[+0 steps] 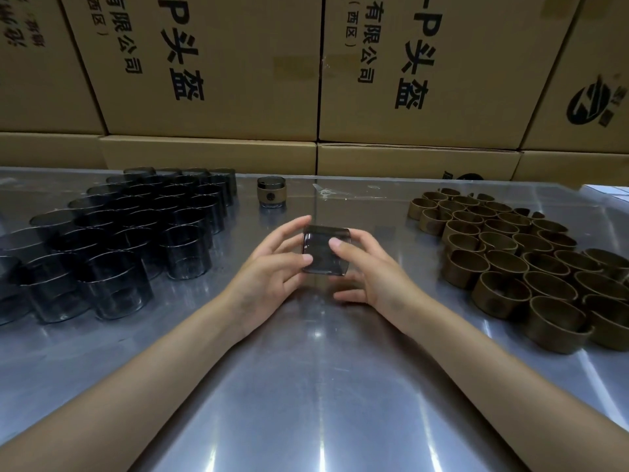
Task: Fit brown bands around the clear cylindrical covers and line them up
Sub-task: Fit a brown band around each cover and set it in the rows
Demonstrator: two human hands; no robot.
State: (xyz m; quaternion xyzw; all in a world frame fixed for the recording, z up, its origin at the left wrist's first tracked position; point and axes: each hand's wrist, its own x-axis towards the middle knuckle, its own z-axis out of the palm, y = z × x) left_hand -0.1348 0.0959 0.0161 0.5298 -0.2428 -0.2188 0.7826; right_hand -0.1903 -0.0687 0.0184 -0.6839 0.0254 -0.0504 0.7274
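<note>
One banded cover (271, 191), one bare cover in hand (325, 250), dozens of covers (112, 240) and bands (520, 264).

The far side of the cover (323, 250) is hidden behind the fingers of the left hand (272, 267) and right hand (367, 270). The covers (112, 240) run off the left edge, the bands (531, 267) off the right. The mark on the banded cover (271, 192) is perhaps a logo, too small to tell.

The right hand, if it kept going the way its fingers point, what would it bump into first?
The right hand points left, so it would first push the smoky cup it holds against the left hand. Depth is hard to judge, though.
</note>
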